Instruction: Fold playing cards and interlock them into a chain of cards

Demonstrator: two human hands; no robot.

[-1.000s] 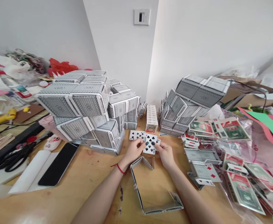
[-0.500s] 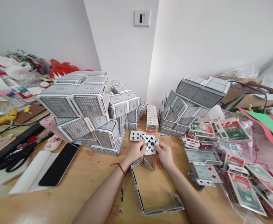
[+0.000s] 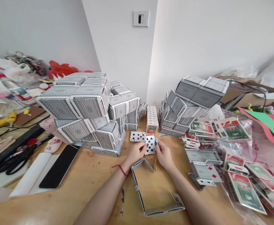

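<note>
Between my two hands is a playing card with black spades, face up; another card edge shows behind its right side. My left hand is closed on its left edge, a red string around the wrist. Fingers of my right hand pinch the opposite edge. Just beyond my left hand a spade card lies on the table. Nearer to me, between my forearms, stands an open frame of folded cards.
Stacked blocks of grey-backed cards rise at left and right. A clear-cased stack stands between them. Card boxes and folded cards lie at right. A black phone and scissors are at left.
My right fingers have shifted from the card's face to its right edge, showing more of the face. The camera view has moved very slightly.
</note>
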